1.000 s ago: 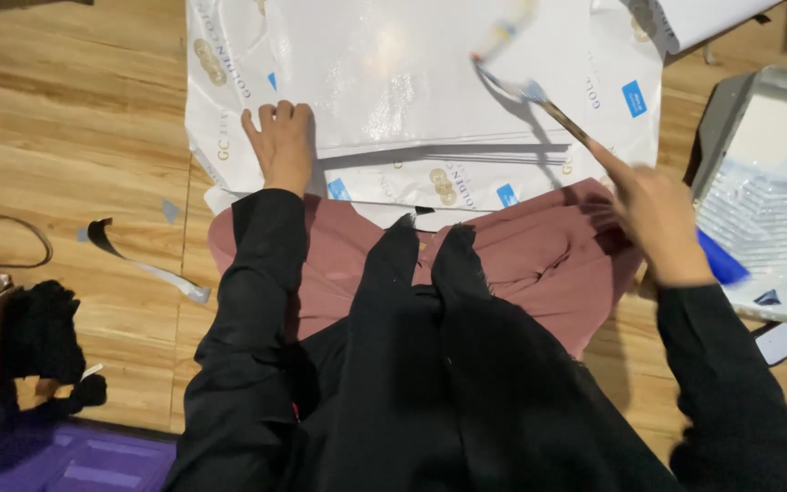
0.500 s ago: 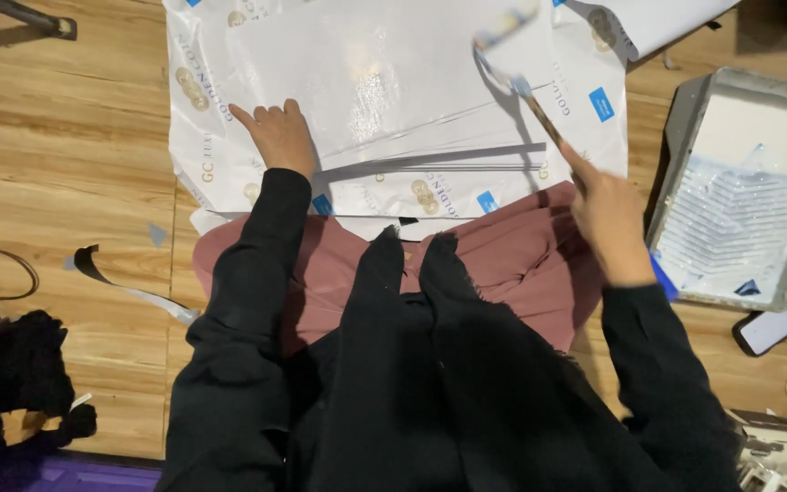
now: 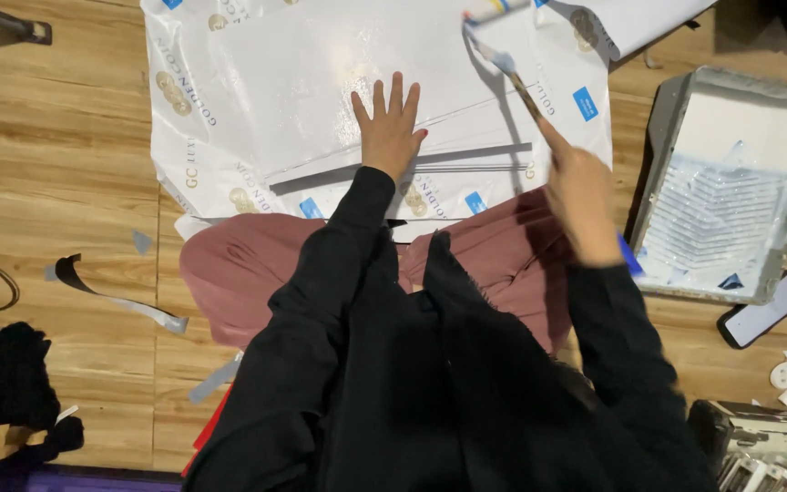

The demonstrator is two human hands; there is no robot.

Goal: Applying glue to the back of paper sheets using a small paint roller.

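Brush: your right hand [image 3: 583, 202] is closed around the handle of a slim paintbrush [image 3: 507, 68]; its blurred head sits at the far right of the board.
Board: the white panel [image 3: 321, 82] lies flat on the floor straight ahead of you, on top of printed white plastic sheeting [image 3: 184, 137].
Left hand: your left hand [image 3: 390, 132] lies flat on the near middle of the board, all 5 fingers spread wide and holding nothing, seemingly steadying it.
Progress: the board's face looks glossy and wet across most of what shows, so I judge the coat well along; the brush is at the far right corner, which seems to be the part left. The board's far edge is out of view, so I cannot tell how that end stands.
Tray: 1 grey paint tray [image 3: 730, 191] sits just right of the sheeting, white paint in its far end.
Floor: a phone [image 3: 765, 310] lies near the tray's near corner; strips of tape [image 3: 120, 296] are scattered at left on the wooden floor [image 3: 47, 164].
Lap: your pink-clad knees [image 3: 248, 282] touch the sheeting's near edge.
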